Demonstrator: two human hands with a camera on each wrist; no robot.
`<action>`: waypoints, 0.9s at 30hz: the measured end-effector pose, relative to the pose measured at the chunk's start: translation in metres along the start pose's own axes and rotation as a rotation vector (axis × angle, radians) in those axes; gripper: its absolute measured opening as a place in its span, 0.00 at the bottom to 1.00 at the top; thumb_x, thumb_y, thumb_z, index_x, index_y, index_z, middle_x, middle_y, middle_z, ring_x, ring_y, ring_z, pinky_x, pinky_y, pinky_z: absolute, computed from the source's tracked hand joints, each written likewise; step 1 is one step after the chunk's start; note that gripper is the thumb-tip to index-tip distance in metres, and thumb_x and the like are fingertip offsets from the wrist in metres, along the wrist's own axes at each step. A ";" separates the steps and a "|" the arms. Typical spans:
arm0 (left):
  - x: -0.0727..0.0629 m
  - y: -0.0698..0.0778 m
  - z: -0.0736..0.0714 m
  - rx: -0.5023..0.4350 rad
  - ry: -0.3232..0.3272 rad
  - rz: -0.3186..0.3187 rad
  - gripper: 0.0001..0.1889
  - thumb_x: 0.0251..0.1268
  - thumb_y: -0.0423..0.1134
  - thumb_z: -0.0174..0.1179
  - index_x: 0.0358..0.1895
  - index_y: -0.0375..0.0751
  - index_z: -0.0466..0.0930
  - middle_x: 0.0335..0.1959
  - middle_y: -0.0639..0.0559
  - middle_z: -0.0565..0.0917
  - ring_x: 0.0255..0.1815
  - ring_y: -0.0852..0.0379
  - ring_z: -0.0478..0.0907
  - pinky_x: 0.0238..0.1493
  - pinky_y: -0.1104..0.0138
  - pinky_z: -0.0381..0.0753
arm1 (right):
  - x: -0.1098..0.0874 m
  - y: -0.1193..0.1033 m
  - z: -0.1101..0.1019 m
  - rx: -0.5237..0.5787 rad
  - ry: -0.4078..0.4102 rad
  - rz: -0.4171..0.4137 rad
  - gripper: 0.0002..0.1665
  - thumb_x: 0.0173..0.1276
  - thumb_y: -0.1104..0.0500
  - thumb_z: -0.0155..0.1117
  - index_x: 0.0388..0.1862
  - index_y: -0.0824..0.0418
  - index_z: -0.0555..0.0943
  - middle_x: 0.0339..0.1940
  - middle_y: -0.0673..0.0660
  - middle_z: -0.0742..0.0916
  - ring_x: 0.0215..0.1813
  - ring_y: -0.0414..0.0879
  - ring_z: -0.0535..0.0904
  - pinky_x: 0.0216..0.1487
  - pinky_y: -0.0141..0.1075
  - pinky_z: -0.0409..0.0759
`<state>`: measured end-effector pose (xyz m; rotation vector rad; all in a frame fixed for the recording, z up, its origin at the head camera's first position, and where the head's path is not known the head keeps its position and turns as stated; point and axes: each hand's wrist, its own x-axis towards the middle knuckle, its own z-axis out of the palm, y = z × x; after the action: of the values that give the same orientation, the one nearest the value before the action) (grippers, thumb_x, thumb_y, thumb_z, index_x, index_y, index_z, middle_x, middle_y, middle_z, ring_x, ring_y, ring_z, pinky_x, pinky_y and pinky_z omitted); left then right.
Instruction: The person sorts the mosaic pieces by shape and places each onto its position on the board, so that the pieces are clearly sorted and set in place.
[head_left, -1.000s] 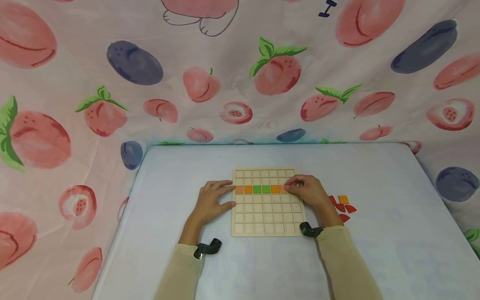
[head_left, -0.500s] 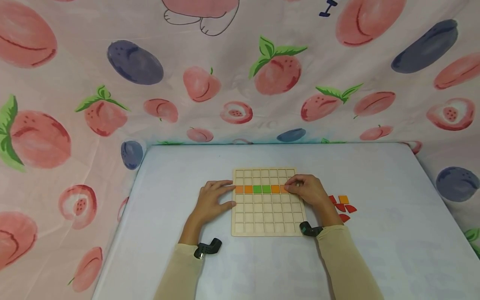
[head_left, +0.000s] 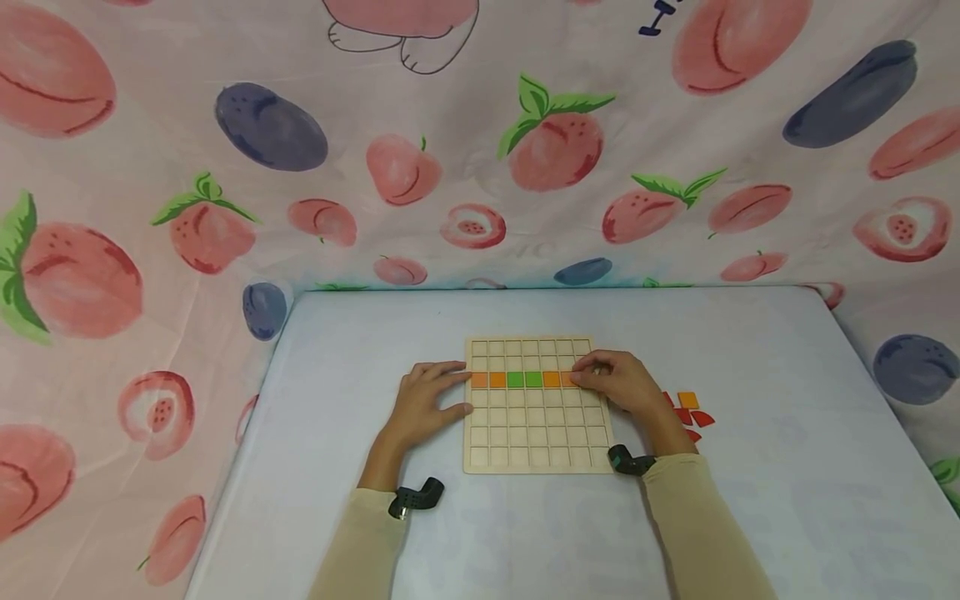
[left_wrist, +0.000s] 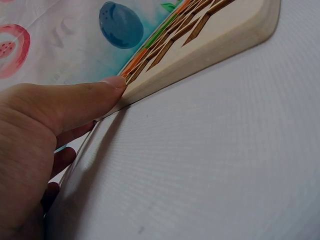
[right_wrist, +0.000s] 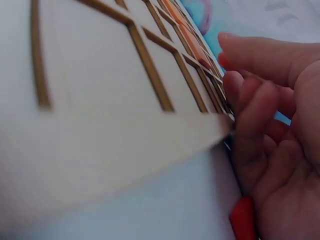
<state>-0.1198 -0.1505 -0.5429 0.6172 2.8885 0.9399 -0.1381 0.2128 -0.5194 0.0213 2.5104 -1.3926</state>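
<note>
A square wooden grid board [head_left: 528, 415] lies on the table. One row holds square tiles: light orange, orange, two green [head_left: 515, 380], orange and a light orange tile [head_left: 567, 379] toward the right. My left hand [head_left: 423, 400] rests at the board's left edge, fingers spread, its thumb [left_wrist: 107, 90] against the wooden rim. My right hand [head_left: 618, 382] is over the board's right side, thumb and index fingertips right beside the last light orange tile [right_wrist: 195, 47], which sits in its cell. Its other fingers are loosely bent, and nothing shows between them.
Right of the board, partly behind the right forearm, lie an orange square tile [head_left: 687, 400] and several red pieces [head_left: 702, 418]. A fruit-patterned cloth [head_left: 472, 167] rises behind the white table [head_left: 360, 333]. Each wrist wears a small black camera.
My right hand and forearm have shifted slightly to the right, covering more of the red pieces. The left hand and the row of tiles stay as they were.
</note>
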 end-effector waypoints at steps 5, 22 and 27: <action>0.000 0.001 0.000 0.000 0.003 0.002 0.29 0.61 0.55 0.69 0.66 0.54 0.81 0.71 0.57 0.76 0.68 0.50 0.69 0.67 0.48 0.65 | -0.004 0.007 -0.013 0.114 -0.026 0.030 0.19 0.65 0.49 0.75 0.50 0.58 0.87 0.38 0.57 0.89 0.33 0.47 0.78 0.31 0.35 0.76; -0.001 0.001 0.000 0.005 -0.007 -0.019 0.29 0.61 0.55 0.70 0.67 0.55 0.80 0.72 0.59 0.76 0.69 0.51 0.68 0.67 0.49 0.64 | -0.034 0.023 -0.083 -0.254 0.071 0.043 0.29 0.74 0.35 0.58 0.56 0.55 0.84 0.48 0.60 0.87 0.48 0.54 0.80 0.42 0.40 0.80; -0.001 0.003 -0.001 0.004 -0.006 -0.019 0.29 0.62 0.55 0.70 0.67 0.55 0.80 0.72 0.59 0.76 0.69 0.51 0.68 0.67 0.49 0.64 | -0.043 0.034 -0.101 -0.332 0.074 0.065 0.28 0.75 0.36 0.58 0.55 0.56 0.84 0.52 0.61 0.86 0.54 0.56 0.77 0.46 0.41 0.78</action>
<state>-0.1184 -0.1494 -0.5408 0.5904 2.8864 0.9290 -0.1153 0.3206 -0.4864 0.0898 2.7437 -0.9526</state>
